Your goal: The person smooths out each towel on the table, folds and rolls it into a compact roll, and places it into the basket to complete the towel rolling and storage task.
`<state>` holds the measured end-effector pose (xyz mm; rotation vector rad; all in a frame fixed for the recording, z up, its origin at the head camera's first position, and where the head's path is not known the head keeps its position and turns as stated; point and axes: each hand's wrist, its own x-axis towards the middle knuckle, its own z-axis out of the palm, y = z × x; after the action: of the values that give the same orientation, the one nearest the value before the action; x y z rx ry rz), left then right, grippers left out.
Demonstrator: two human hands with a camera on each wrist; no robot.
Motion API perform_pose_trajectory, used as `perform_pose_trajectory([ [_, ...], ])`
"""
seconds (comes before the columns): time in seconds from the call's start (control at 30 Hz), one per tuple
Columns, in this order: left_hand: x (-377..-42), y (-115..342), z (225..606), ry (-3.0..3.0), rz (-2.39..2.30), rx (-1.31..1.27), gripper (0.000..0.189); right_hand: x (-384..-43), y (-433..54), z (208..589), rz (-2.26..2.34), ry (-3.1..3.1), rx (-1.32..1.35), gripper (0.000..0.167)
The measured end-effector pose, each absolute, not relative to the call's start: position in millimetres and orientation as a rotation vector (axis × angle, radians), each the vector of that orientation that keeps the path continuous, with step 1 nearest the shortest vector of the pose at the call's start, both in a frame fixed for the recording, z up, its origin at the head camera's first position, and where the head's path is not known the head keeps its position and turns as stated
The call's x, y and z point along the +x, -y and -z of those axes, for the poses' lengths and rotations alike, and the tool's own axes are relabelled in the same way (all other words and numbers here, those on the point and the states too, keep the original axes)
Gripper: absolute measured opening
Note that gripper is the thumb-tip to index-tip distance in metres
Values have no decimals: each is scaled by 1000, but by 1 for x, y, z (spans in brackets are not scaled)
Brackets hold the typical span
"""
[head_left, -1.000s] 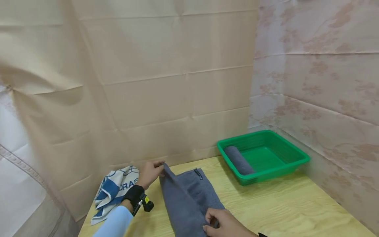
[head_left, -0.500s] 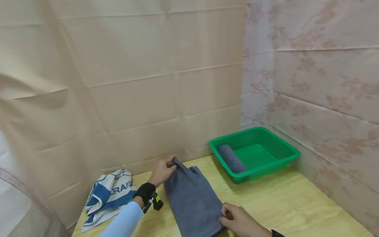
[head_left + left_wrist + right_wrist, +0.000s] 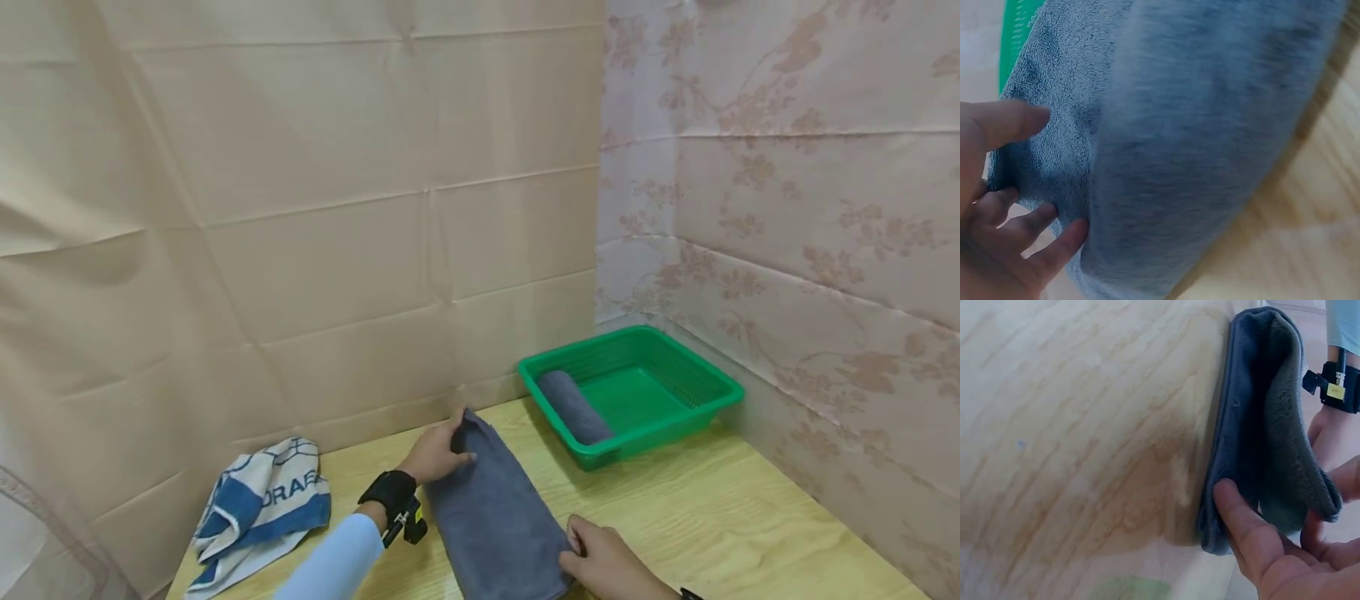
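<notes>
A grey towel [image 3: 498,508] lies folded lengthwise on the table, stretched between both hands. My left hand [image 3: 435,454] holds its far end; in the left wrist view the thumb [image 3: 1019,120] lies over the terry side, with several fingertips along the edge. At the near end my right hand [image 3: 603,554] pinches the towel's right corner. The right wrist view shows the towel's end [image 3: 1272,381] as a U-shaped fold, the upper layer lifted from the lower one. One finger [image 3: 1238,509] of the right hand reaches inside that fold.
A green plastic basket [image 3: 652,417] stands at the back right, with a rolled grey towel [image 3: 573,408] inside along its left wall. A crumpled white and blue towel [image 3: 266,508] lies at the table's left edge. Draped cloth walls [image 3: 337,250] rise behind the table.
The towel's upper layer has come across to the right over the lower one, hiding the black tag. Both hands moved rightward with it. The head view has turned slightly right.
</notes>
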<state>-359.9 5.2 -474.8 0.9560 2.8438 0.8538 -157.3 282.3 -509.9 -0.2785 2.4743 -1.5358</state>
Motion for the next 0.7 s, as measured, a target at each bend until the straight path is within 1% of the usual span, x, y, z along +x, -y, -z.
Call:
perform_pose_trajectory([
  [0.1,-358,-6,489,-2712,-760,955,106,-158,-284,514,1504,-2500,-310,18],
  [0.17,-355,-6,497,-2649,-679,943,104,-158,-285,517,1448,-2558,-352,17],
  [0.27,-350,-6,503,-2638,-529,955,93,-159,-286,519,1356,-2634,-447,31],
  [0.33,-348,-6,505,-2654,-452,974,88,-160,-285,520,1235,-2724,-565,40],
  [0.4,-346,-5,506,-2672,-398,990,86,-161,-283,522,1069,-2837,-745,47],
  [0.5,-345,-4,509,-2701,-346,1017,90,-164,-281,525,779,-2987,-1033,52],
  [0.6,-344,-2,515,-2731,-298,1051,96,-168,-283,527,633,-2986,-1200,50],
  [0.7,-342,2,522,-2744,-259,1094,104,-173,-286,528,656,-2893,-1222,42],
])
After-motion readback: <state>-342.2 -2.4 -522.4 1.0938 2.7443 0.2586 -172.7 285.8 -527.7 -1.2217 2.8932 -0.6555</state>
